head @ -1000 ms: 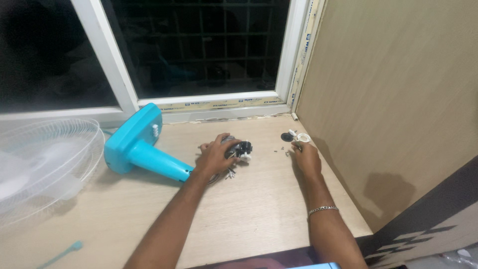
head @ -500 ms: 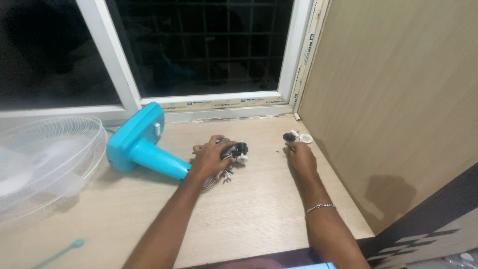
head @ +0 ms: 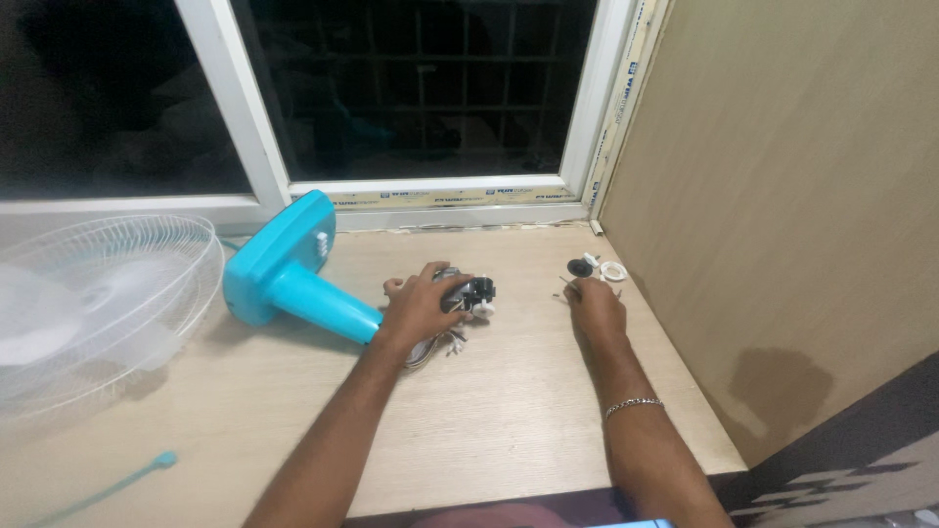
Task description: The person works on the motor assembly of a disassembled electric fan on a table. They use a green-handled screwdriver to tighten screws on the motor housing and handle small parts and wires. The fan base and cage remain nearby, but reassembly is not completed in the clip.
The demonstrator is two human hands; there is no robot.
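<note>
My left hand (head: 423, 305) grips a small black and grey fan motor unit (head: 469, 293) with loose wires trailing under it, at the end of the turquoise fan stand (head: 293, 279) lying on its side on the wooden desk (head: 489, 411). My right hand (head: 590, 305) rests on the desk to the right, fingers pinched on or near tiny parts close to a black knob (head: 577, 266) and a white ring (head: 612, 271). What the fingertips hold is too small to tell.
A white wire fan guard (head: 98, 293) lies at the left edge. A turquoise stick-like tool (head: 117, 484) lies at the front left. A dark window with a white frame (head: 245, 147) runs behind; a wooden panel (head: 782, 196) walls the right side.
My right hand has drawn back slightly from the small parts toward me. My left hand stays on the motor unit. The view has shifted a little.
</note>
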